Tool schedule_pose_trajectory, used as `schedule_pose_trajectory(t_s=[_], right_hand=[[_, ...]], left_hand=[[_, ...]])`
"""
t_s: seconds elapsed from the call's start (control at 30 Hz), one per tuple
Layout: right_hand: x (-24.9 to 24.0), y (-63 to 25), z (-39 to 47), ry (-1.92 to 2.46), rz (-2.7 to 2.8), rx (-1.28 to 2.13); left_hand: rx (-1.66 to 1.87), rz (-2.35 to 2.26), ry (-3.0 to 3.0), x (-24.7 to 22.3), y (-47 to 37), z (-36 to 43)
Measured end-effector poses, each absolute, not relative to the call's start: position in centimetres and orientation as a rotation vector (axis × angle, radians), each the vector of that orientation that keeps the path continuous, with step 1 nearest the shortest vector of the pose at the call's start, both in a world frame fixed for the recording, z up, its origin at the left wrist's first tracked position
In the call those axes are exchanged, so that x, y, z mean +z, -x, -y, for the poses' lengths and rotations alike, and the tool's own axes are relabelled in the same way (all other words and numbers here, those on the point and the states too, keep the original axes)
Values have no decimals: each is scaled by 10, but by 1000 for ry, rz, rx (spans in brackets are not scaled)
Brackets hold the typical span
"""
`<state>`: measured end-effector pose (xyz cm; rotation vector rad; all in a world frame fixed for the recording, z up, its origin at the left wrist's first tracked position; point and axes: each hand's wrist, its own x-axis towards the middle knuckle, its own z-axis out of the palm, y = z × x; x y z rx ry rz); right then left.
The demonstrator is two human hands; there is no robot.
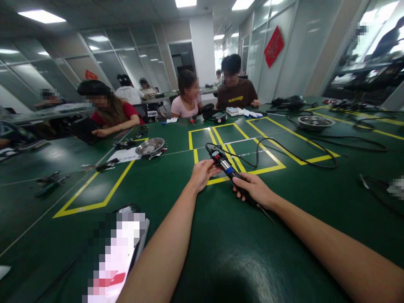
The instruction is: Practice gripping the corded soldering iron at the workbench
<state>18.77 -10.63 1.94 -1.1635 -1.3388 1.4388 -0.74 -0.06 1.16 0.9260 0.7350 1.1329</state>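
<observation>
Green tabletop (pixel 227 240) lies beneath an electric screwdriver (pixel 230 171) slanting from the left hand (pixel 201 174), grip unclear at its far end, through the clasping right hand (pixel 257 189), bit (pixel 267 214) nearward.

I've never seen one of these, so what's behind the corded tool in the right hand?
Yellow tape and a looping black cable show against the green tabletop behind the corded tool. The patch hidden by it, the left hand and right hand can't be seen.
</observation>
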Motion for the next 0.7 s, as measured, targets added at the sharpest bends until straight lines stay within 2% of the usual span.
schedule_pose_trajectory(t_s=[0.7], right_hand=[[21,-188,108,1180,1372,1424]], left_hand=[[1115,-763,-941,16,6,4]])
